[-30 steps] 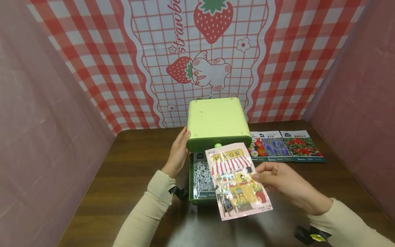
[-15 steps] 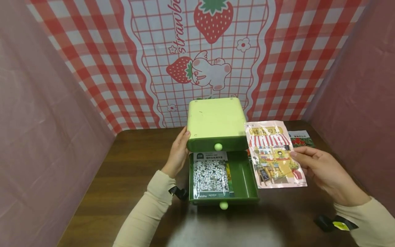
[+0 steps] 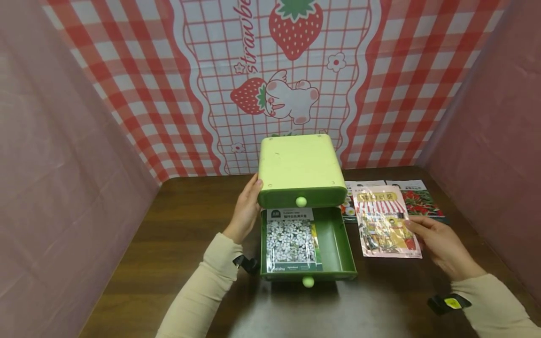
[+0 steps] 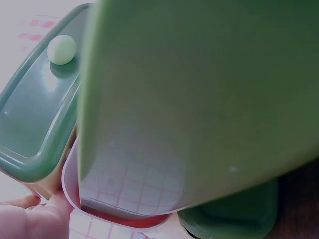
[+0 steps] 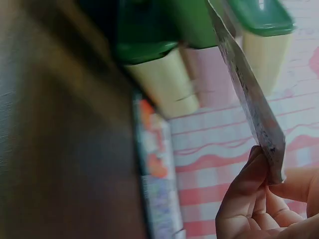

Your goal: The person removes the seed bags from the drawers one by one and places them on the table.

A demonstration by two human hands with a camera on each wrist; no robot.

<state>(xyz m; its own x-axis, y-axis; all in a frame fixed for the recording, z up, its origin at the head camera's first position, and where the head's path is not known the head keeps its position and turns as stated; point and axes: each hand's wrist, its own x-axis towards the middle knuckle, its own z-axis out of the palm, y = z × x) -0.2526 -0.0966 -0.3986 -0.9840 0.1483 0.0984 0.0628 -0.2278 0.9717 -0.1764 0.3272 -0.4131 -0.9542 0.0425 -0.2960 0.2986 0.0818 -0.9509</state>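
Observation:
In the head view, my right hand [image 3: 444, 246] pinches the right edge of a pink packet [image 3: 382, 223] printed with a striped shop awning. The packet overlaps the flower seed packets behind it. In the right wrist view it appears edge-on between thumb and fingers [image 5: 249, 194]. My left hand [image 3: 244, 211] rests against the left side of a light-green drawer cabinet [image 3: 302, 162], fingers along its wall. The cabinet's lower drawer [image 3: 338, 249] is pulled out, with a white-flower seed packet [image 3: 291, 239] lying in its left part. A yellow-edged packet shows beneath that one. The upper drawer [image 3: 274, 198] is closed.
Flower seed packets [image 3: 422, 206] lie on the dark wooden table [image 3: 190, 225], right of the cabinet. A red-checked strawberry cloth [image 3: 291, 94] hangs behind, and pink cloth walls [image 3: 63, 164] flank both sides.
My right hand has carried the pink packet from in front of the open drawer to the right, then lower beside the cabinet. The left hand stays on the cabinet.

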